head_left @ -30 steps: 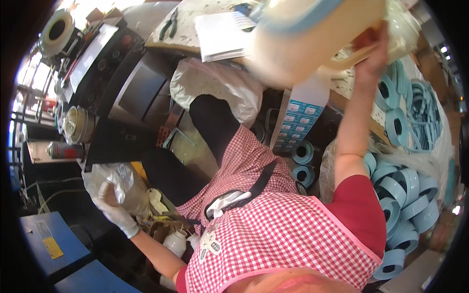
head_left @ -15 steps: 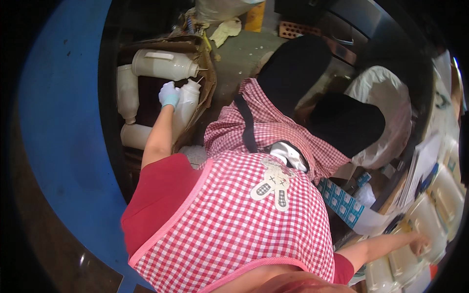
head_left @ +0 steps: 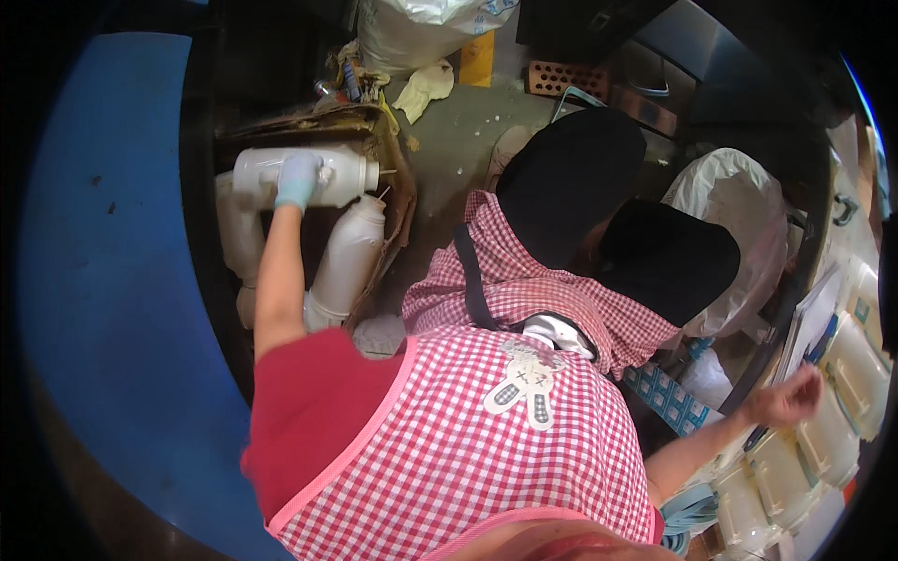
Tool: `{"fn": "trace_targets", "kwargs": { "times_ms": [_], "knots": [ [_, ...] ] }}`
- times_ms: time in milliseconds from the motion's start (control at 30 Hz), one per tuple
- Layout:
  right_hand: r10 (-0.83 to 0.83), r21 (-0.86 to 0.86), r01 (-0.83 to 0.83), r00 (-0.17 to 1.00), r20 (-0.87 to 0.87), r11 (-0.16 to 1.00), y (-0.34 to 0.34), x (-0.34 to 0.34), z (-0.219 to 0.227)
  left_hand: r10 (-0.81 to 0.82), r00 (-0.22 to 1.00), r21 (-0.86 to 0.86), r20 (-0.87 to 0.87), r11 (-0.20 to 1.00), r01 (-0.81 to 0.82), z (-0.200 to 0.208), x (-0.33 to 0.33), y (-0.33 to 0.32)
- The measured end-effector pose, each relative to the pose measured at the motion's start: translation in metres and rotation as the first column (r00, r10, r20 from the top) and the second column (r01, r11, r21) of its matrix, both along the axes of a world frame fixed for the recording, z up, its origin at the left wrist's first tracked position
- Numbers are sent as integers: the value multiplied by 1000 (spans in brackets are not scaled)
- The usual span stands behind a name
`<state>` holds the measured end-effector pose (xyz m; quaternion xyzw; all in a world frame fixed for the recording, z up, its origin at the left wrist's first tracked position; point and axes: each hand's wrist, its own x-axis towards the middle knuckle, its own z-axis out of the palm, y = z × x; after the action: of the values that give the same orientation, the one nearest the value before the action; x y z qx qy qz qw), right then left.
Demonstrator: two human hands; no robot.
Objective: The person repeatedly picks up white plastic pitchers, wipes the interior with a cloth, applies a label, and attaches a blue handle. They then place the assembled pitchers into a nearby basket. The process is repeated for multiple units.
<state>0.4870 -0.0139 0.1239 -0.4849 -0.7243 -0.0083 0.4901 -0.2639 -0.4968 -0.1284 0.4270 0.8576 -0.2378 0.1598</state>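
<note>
My left hand [head_left: 299, 178], in a pale glove, is closed around the side handle of a white bottle [head_left: 349, 179]. That bottle lies on its side at the back of a cardboard box [head_left: 400, 154], its neck to the right with a thin stick poking out. Another white bottle [head_left: 348, 251] leans near the box's right side, a similar stick at its neck. At the left side a third white bottle [head_left: 239, 229] is partly hidden. My right hand [head_left: 788, 397] is bare, held above translucent trays [head_left: 828, 435] with its fingers curled in; whether anything is in them does not show.
A blue surface [head_left: 103, 280] runs along the left. A plastic-lined bin [head_left: 748, 182] stands beyond my knees. A white sack [head_left: 412, 33] and a perforated brick [head_left: 566, 79] are at the back. A blue patterned carton [head_left: 669, 397] lies at the right, near papers [head_left: 809, 318].
My left hand has moved from the bottle on the right to the handle of the back bottle, which now sits slightly lower. My right hand has lifted off the trays. The view has shifted.
</note>
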Motion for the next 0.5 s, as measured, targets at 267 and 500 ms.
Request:
{"fn": "trace_targets", "kwargs": {
  "times_ms": [267, 500],
  "knots": [
    [441, -516, -849, 509, -739, 114, -87, -285, -32, 49, 956, 893, 289, 347, -288, 253, 194, 114],
    [629, 95, -625, 777, -23, 775, -70, -254, 106, -563, 646, 841, 516, 189, -507, 306, 312, 205]
  ]
}}
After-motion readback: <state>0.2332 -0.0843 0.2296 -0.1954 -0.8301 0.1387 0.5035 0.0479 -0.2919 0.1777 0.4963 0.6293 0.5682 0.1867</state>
